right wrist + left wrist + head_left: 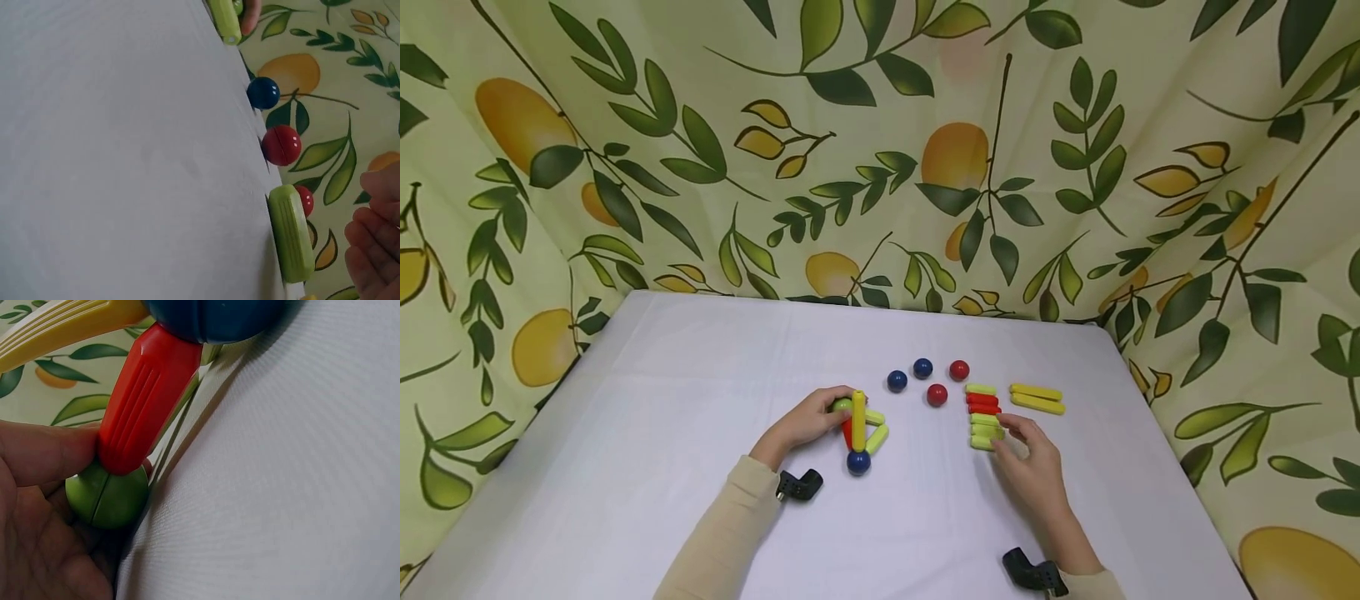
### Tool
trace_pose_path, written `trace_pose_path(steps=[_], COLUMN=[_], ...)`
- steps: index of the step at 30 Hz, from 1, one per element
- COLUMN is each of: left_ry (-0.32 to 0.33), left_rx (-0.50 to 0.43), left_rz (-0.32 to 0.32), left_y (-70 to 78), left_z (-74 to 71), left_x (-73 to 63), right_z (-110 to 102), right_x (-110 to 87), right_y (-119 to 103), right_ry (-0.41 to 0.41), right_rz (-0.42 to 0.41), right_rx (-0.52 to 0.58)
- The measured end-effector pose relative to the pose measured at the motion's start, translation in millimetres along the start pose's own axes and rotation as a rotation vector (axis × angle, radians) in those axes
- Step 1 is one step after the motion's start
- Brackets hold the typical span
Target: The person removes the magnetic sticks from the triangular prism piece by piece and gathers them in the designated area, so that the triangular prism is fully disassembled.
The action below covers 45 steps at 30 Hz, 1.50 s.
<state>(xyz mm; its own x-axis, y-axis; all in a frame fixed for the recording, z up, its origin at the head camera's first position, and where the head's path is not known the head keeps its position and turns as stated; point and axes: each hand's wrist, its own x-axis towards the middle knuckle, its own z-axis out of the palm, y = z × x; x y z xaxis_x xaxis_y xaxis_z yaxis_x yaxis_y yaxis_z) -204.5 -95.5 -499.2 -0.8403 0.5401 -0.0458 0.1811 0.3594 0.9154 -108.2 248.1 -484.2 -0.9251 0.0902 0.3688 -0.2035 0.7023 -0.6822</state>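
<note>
My left hand (811, 417) grips a green ball (106, 495) with a red rod (150, 400) stuck in it, thumb against the rod's end. The red rod runs to a blue ball (858, 462), from which a yellow rod (858, 421) rises. Two light green rods (877, 438) also belong to this joined piece. My right hand (1036, 467) hovers beside a row of short rods, thumb and fingers apart around the ends of the light green rods (983, 443). In the right wrist view its fingers (372, 244) stand off from the nearest green rod (291, 234).
Two loose blue balls (922, 368) and two red balls (937, 395) lie behind, between the hands. Short red rods (982, 399) lie in the row. Two longer yellow rods (1037, 398) rest to its right. A patterned curtain (880, 167) surrounds the white-covered table (700, 358).
</note>
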Motion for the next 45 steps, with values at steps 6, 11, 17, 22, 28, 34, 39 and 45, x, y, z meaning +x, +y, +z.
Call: trace_pose_path(steps=[6,11,17,22,28,34,39,45], left_ry=[-0.001,-0.003,-0.007,0.002,-0.009,-0.022,-0.026,-0.017], left_rx=[-0.003,-0.004,-0.001,0.012,0.014,0.014,0.01,0.013], left_rz=[-0.003,0.011,0.022,0.019,0.038,0.028,0.026,0.035], left_y=[1.4,0.7,1.0,1.2,15.2,37.6,39.4,37.2], left_z=[0.2,1.1,0.8,0.5,-1.0,-4.7,-3.8,-4.2], left_x=[-0.4,-0.7,-0.7,-0.5,-6.1,-15.0,-15.5,-14.4], right_z=[10.4,24.9,45.7,48.8,64.6,93.0,97.4,96.0], right_x=[11.7,22.4,30.1,34.7,41.4,50.1,53.6,55.5], right_y=[-21.6,-42.6,-75.4,-113.2,-125.0,-110.9,-113.2,-113.4], right_ry=[-0.15,-0.25,-0.347,-0.435,-0.492,-0.545,-0.622,-0.627], right_rz=[-0.076,-0.103,-0.103,-0.13,-0.175,-0.193,-0.173,-0.162], right_rx=[0.107,0.232,0.312,0.354,0.414,0.428,0.415,0.381])
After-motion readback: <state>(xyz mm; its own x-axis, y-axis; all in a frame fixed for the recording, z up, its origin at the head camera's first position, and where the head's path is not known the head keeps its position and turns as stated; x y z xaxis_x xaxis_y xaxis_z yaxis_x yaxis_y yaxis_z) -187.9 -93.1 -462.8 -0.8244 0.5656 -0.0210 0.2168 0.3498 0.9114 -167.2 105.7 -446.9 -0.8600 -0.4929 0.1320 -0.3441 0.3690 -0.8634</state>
